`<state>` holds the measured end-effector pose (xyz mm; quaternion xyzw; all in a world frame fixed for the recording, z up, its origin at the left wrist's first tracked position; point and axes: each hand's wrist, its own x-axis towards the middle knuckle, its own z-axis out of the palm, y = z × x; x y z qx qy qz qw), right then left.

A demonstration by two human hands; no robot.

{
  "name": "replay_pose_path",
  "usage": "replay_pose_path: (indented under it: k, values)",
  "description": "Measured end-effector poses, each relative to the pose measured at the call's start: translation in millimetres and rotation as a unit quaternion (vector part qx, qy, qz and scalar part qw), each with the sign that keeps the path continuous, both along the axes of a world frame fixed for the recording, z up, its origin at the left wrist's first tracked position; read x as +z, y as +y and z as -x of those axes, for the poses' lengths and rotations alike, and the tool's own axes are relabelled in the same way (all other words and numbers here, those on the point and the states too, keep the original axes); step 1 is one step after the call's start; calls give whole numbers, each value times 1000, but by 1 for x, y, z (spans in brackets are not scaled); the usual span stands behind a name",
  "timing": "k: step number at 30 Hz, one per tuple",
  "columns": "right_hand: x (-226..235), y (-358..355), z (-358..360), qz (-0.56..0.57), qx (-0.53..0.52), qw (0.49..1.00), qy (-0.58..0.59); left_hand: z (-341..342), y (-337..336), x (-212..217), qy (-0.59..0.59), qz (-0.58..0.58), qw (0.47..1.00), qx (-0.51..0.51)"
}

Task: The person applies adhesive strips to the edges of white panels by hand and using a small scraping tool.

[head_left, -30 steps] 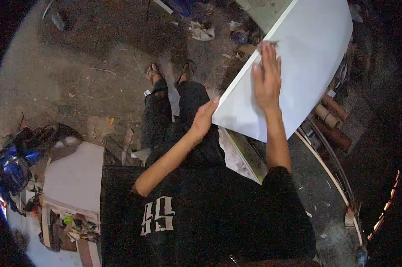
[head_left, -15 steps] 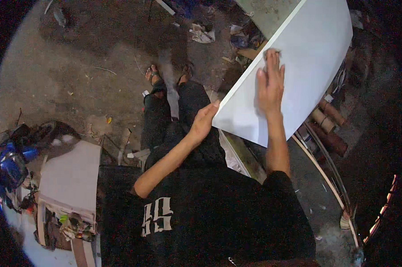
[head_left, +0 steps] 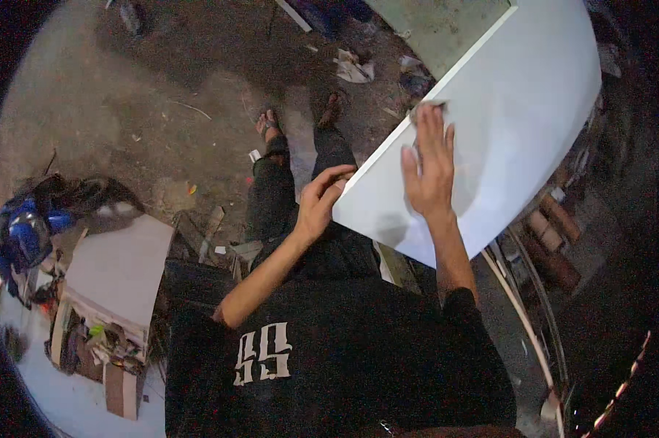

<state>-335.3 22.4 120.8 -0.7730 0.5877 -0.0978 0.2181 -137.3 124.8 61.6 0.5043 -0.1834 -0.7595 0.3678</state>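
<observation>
A large white panel (head_left: 519, 124) with a straight, narrow edge slants across the right side, its near corner close to my lap. At that corner my left hand (head_left: 321, 208) is closed on the edge, fingertips curled over it. My right hand (head_left: 433, 171) lies over the panel's face with fingers stretched forward. Beneath its fingertips, by the long edge, is a small dark piece (head_left: 439, 107) that looks like sandpaper, pressed to the panel and mostly hidden by the fingers.
A greenish-grey board (head_left: 446, 33) lies beyond the panel. Brownish rolls (head_left: 552, 230) and long curved strips (head_left: 523, 321) are at the right. Crumpled scraps (head_left: 353, 67) litter the floor. At left stand a pale board (head_left: 118, 270) and a blue shiny object (head_left: 27, 230).
My right hand has slid left and slightly nearer over the panel, with the small dark piece still under its fingertips. My left hand stays at the corner, its fingers more bent. The whole view has shifted.
</observation>
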Motion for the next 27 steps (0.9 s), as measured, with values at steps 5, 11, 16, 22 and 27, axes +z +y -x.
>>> replay_pose_path:
  k: [5,11,16,22,27]
  values:
    - [-2,-53,34,29,32,999,30,8,7,4,-64,30,994,79]
    - [-7,-23,42,37,157,984,-78,21,17,0,-108,28,970,217]
    - [1,-69,67,48,235,950,-198,26,15,3,-136,25,963,230]
    - [29,-128,64,3,134,984,-117,20,15,8,-145,40,969,196]
    - [25,-152,61,-96,145,983,-52,13,13,18,-167,51,974,141]
